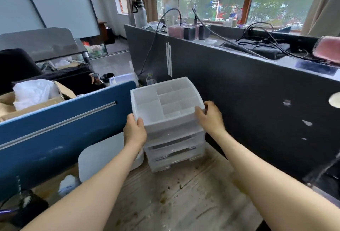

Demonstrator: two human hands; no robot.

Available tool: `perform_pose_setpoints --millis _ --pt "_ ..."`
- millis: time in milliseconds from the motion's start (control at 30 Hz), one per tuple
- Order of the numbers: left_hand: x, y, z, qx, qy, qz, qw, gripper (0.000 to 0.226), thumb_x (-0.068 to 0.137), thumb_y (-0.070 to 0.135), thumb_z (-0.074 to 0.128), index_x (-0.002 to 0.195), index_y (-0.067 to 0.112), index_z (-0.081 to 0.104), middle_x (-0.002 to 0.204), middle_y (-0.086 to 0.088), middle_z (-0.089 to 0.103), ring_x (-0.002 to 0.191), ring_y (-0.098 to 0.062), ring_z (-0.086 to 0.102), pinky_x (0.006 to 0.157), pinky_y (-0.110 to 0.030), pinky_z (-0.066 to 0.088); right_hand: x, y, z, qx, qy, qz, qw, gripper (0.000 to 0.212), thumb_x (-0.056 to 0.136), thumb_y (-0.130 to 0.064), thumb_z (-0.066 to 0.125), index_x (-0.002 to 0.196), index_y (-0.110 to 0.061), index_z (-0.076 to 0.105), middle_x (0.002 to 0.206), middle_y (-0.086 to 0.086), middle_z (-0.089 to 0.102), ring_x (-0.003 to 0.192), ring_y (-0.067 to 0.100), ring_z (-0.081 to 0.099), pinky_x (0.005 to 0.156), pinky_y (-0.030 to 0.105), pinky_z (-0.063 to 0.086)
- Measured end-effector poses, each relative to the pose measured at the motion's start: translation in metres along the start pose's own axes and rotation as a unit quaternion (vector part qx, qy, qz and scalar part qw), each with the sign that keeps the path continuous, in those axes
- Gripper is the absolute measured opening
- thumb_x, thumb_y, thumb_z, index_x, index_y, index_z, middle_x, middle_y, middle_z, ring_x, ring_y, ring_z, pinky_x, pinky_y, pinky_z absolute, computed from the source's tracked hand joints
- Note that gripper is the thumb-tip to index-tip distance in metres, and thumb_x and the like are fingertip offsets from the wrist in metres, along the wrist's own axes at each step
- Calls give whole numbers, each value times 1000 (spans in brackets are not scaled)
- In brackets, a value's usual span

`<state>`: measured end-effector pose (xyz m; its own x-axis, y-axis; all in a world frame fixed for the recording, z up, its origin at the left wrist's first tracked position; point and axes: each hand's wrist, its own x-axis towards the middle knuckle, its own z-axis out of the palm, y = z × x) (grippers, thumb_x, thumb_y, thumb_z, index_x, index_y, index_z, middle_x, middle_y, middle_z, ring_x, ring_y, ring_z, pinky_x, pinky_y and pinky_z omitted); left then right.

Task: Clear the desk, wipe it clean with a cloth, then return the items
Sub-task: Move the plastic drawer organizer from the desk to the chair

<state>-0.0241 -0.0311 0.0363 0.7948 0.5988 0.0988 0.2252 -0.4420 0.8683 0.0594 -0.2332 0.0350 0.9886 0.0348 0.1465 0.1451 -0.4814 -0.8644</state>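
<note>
At the back corner of the counter, where the blue panel meets the dark partition, we have both hands on the organizer. It is a translucent plastic unit: an open compartment tray on top, drawers stacked below. Its base sits on or just above the wood; we cannot tell which.

Left hand grips the near-left corner of the top tray, thumb curled over the rim. Right hand grips the near-right corner, fingers hooked over the rim. Both hands closed on the organizer, nothing else held.

Tray compartments look empty. Counter surface is stained and speckled with debris, so we judge the wipe not done and this item is being cleared.

Risks from here:
- Both grips are on the top tray only. If the tray is a separate piece, it may lift off and leave the drawers behind.
- Tilting forward could let the drawers slide out; nothing visibly locks them.
- A white device stands just beside the left side, with a small white bottle nearer us; a leftward swing could knock either.
- A cable hangs down the partition just behind; it could snag on a high lift.
</note>
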Motion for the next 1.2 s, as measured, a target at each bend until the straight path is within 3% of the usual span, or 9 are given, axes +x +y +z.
perform_pose_setpoints --millis 67,167,300,533,733,933,1100,1200 --pt "-24 4 -19 7 -12 25 1000 14 101 22 32 101 11 40 90 -2 48 76 -18 46 67 -31 37 -35 -12 -15 -19 22 0 1000 30 96 -32 48 115 -9 52 108 7 57 84 15 52 55 19 35" --pt "-63 7 -45 13 -40 63 997 18 101 22 33 100 7 42 87 -3 48 78 -22 47 65 -32 38 -92 -25 -36 -46 58 10 997 33 97 -31 45 114 -5 55 108 10 59 88 20 53 67 28 38" --pt "-117 9 -68 15 -84 115 990 19 100 22 34 99 6 43 85 -3 47 74 -18 44 58 -31 34 -172 -29 -65 -83 123 41 988 27 96 -28 45 103 -4 54 103 13 61 90 26 57 72 37 46" --pt "-207 33 -65 31 -194 182 964 15 100 19 38 101 8 48 96 -7 51 87 -21 46 72 -30 33 -298 -17 -144 -154 198 110 962 24 97 -21 43 99 1 53 98 20 62 94 36 56 74 37 41" --pt "-284 62 -9 28 -302 209 930 15 99 20 39 94 9 48 94 -7 54 84 -22 48 69 -30 33 -371 18 -224 -186 258 184 930 18 96 -18 41 84 -5 46 100 22 60 88 36 52 69 34 36" --pt "-350 100 81 15 -405 195 893 20 98 22 42 106 8 53 100 -7 58 88 -22 54 70 -32 41 -412 75 -301 -189 297 273 896 15 97 -15 36 89 -5 44 104 21 58 81 28 44 67 33 31" --pt "-383 114 179 -16 -478 120 870 13 95 22 47 103 15 54 102 -8 62 92 -26 61 80 -44 54 -408 149 -356 -174 290 335 879 10 95 -10 38 97 -4 46 104 17 54 83 25 43 63 30 31" --pt "-394 113 230 -21 -491 65 868 19 94 19 49 112 15 56 103 -5 62 88 -22 60 71 -37 52 -394 195 -374 -137 274 365 879 9 93 -7 40 97 -4 47 100 14 53 83 25 45 56 31 32"
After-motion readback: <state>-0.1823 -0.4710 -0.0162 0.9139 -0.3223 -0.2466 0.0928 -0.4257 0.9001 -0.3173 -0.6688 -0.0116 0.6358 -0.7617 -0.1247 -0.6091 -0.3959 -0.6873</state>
